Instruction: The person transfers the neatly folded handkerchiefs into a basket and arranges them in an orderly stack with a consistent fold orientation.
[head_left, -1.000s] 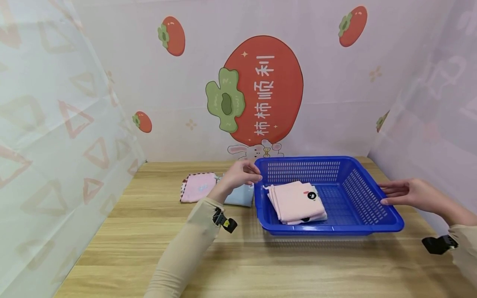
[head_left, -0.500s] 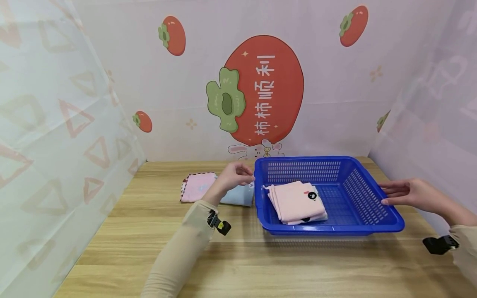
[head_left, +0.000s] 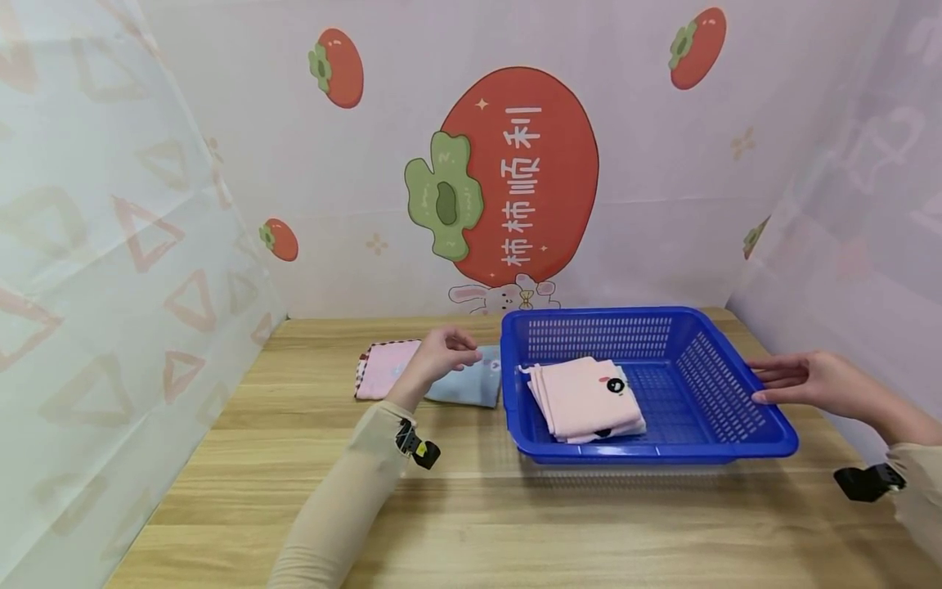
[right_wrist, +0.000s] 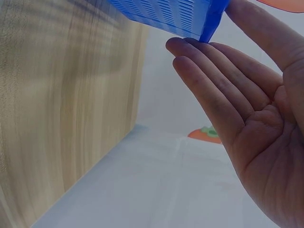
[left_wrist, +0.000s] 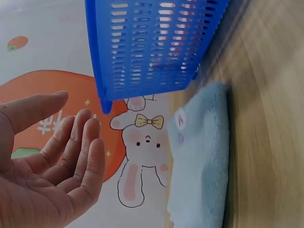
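A blue plastic basket (head_left: 648, 451) stands on the table, holding a folded pale pink cloth (head_left: 577, 401) with a dark round mark. My left hand (head_left: 440, 357) hovers left of the basket, above a folded light blue towel (head_left: 469, 386). Its fingers are loosely bent with nothing between them, as the left wrist view confirms. On the far side, my right hand (head_left: 813, 379) touches the basket's right rim with nearly straight fingers (right_wrist: 209, 88); the thumb lies near the rim too. A folded pink towel (head_left: 384, 370) with a checked edge lies beside the blue one, partly behind the left hand.
The wooden table (head_left: 243, 474) carries everything. A printed backdrop (head_left: 353, 180) with persimmons rises along its back edge, and cloth walls close in the left and right sides. Bare wood shows in front of the basket and at the left.
My left hand has moved left, away from the basket's left rim, uncovering more of the blue towel. The right hand and the basket have stayed in place.
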Demonstrator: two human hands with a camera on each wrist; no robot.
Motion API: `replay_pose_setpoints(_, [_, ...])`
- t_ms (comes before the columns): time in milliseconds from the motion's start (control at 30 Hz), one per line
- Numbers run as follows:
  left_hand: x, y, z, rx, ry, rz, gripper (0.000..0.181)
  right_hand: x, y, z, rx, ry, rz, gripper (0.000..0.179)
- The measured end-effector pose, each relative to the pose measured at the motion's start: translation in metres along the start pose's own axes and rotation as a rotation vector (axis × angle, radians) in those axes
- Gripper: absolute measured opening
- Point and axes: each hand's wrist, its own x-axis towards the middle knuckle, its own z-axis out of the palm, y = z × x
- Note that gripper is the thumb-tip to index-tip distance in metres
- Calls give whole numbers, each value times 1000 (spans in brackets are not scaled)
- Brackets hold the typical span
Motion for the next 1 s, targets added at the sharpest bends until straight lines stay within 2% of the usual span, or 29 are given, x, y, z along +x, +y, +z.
replay_pose_setpoints(367, [-1, -21, -15, 4, 66, -56, 23, 0, 2, -6, 4, -22, -28, 59])
replay_pose_setpoints(633, [0, -30, -29, 18, 109, -80, 23, -1, 2, -4, 11, -16, -30, 59])
replay_pose_setpoints(1000, [-7, -42, -47, 20, 162, -107, 29, -2, 1, -6, 11, -20, -58, 56])
